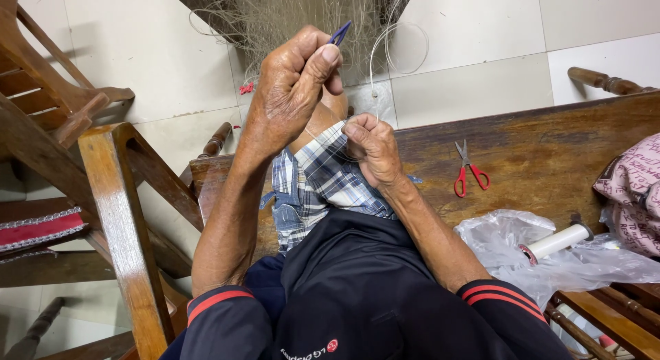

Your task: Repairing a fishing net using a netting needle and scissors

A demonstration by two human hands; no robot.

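Dark shirt [357,291] cropped below, left hand [292,92] clamped on blue needle [339,33], right hand [371,147] pinching barely visible thread, net [295,13] cut off above

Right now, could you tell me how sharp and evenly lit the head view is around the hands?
Head view: soft, even light, no harsh shadows; left hand pinching the blue netting needle and right hand are sharp; mild glare on the clear plastic bag and floor tiles; the fishing net strands are too fine to separate; wide-angle bending at the edges.
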